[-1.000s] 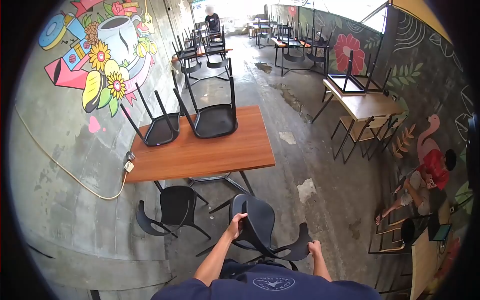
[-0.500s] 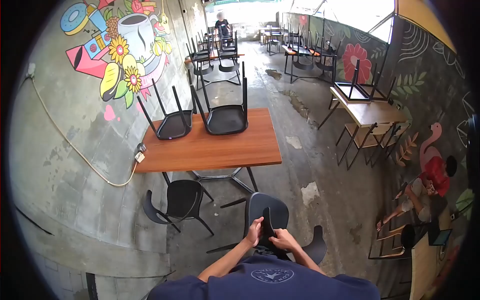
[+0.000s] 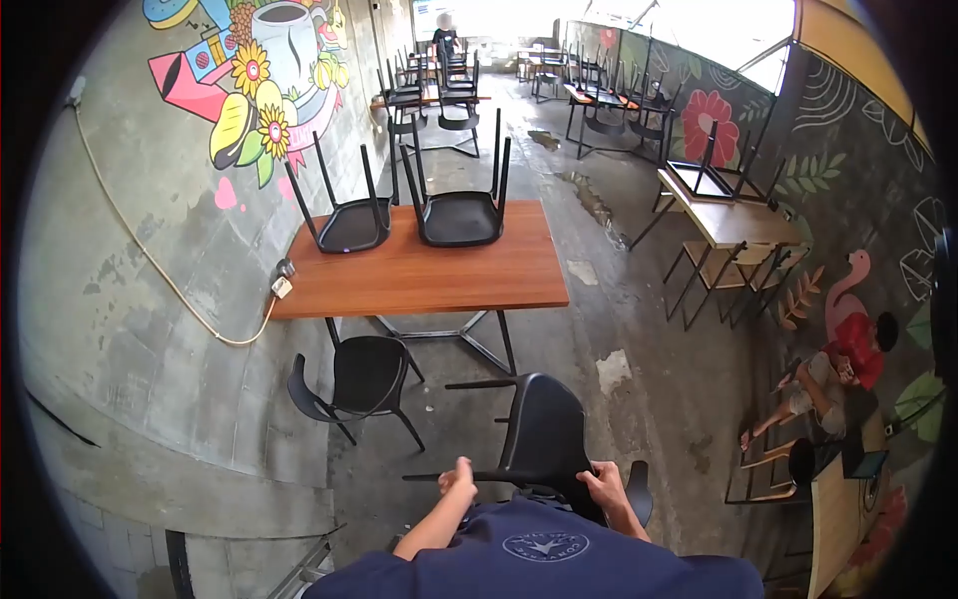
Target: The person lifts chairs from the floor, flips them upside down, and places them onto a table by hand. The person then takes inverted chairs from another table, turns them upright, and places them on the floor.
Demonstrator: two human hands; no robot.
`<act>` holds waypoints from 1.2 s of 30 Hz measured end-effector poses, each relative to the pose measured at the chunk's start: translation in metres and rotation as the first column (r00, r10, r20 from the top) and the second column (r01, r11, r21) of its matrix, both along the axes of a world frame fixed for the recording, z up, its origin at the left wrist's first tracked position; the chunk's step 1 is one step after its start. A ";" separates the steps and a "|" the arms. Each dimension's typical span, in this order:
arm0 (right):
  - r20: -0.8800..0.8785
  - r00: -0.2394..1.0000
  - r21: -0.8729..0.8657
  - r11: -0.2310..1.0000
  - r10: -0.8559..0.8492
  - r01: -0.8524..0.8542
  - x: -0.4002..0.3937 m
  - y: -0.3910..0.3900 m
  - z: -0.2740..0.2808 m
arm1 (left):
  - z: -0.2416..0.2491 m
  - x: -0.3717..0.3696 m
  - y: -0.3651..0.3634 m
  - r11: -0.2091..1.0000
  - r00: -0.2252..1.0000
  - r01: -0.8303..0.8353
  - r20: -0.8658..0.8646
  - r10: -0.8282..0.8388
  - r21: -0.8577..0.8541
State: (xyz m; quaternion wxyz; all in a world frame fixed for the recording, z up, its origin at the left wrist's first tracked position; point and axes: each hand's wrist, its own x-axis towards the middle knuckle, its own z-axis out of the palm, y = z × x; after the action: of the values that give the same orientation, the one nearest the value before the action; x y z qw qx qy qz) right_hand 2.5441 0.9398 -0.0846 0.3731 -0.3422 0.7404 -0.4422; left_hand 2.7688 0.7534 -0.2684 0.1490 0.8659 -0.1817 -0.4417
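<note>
A black plastic chair (image 3: 544, 424) is tipped sideways in front of my body, its legs pointing left. My right hand (image 3: 606, 487) grips the edge of its backrest, thumb on the near side. My left hand (image 3: 458, 483) is at the chair's nearest leg, fingers curled around it and thumb pointing up. Just beyond, two black chairs, one on the left (image 3: 354, 224) and one on the right (image 3: 460, 218), rest upside down on the wooden table (image 3: 429, 285). Another black chair (image 3: 369, 374) stands upright on the floor to the left.
Part of another black chair (image 3: 639, 491) shows behind my right hand. A person in red (image 3: 856, 349) sits at the right wall, near a table with a laptop (image 3: 866, 464). More tables with upturned chairs line the room; another person (image 3: 445, 40) stands far back. A cable (image 3: 150, 255) hangs on the left wall.
The chair has tipped over sideways, its legs now toward the left. My left hand moved from the backrest to a leg; my right hand shifted right, still on the backrest.
</note>
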 end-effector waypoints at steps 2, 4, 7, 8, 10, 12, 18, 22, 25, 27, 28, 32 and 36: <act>0.073 0.997 -0.052 0.998 -0.036 0.039 0.004 0.010 -0.012 | -0.053 0.034 -0.019 0.955 0.924 -0.209 -0.278 0.263 0.209; 0.241 0.968 -0.113 0.988 -0.076 0.106 0.010 0.017 -0.002 | -0.104 0.059 -0.029 0.973 0.804 -0.153 -0.550 0.224 0.172; 0.213 0.972 -0.168 0.976 -0.103 0.141 0.022 0.026 0.045 | -0.063 0.058 -0.045 0.829 0.542 -0.496 -0.653 0.529 0.260; 0.228 0.965 -0.158 0.974 -0.126 0.164 0.024 0.031 0.053 | -0.054 0.055 -0.051 0.835 0.550 -0.484 -0.651 0.523 0.262; 0.234 0.956 -0.246 0.940 -0.177 0.235 0.021 0.044 0.037 | -0.033 0.053 -0.050 0.733 0.320 -0.645 -0.796 0.514 0.214; 0.223 0.956 -0.206 0.949 -0.191 0.238 0.009 0.062 0.043 | -0.008 0.055 -0.046 0.809 0.293 -0.580 -0.904 0.310 0.089; 0.111 0.834 -0.132 0.823 -0.541 0.552 -0.016 0.115 0.022 | 0.113 0.040 -0.036 0.949 -0.398 -0.305 -0.916 -0.053 0.077; -0.475 0.692 0.226 0.685 -0.543 0.693 -0.042 0.154 -0.031 | 0.138 0.030 -0.012 0.975 -0.520 -0.142 -0.825 -0.221 -0.172; -0.586 0.685 0.393 0.588 -0.432 0.707 -0.010 0.123 -0.011 | 0.156 0.029 0.000 0.933 -0.545 -0.076 -0.769 -0.334 -0.352; -0.711 0.668 0.343 0.720 -0.221 0.604 0.003 0.096 -0.012 | 0.163 0.025 0.006 0.874 -0.570 -0.037 -0.708 -0.417 -0.485; -0.733 0.672 0.261 0.868 -0.106 0.422 0.011 0.080 -0.005 | 0.164 0.022 0.010 0.871 -0.570 -0.035 -0.706 -0.420 -0.490; -0.702 0.661 -0.018 0.921 0.265 -0.389 0.066 -0.013 0.035 | 0.178 0.005 0.026 0.673 -0.550 0.076 -0.594 -0.587 -0.736; -0.381 0.851 -0.007 0.919 0.362 -0.395 0.095 -0.053 0.014 | 0.179 0.006 0.032 0.494 -0.439 0.281 -0.568 -0.696 -0.823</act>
State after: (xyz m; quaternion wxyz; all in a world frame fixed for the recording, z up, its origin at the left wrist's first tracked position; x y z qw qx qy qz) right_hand 2.6390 0.8870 -0.0704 0.2908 -0.5743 0.6959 -0.3182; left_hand 2.7745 0.7854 -0.0893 0.1192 0.0219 -0.4700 -0.8743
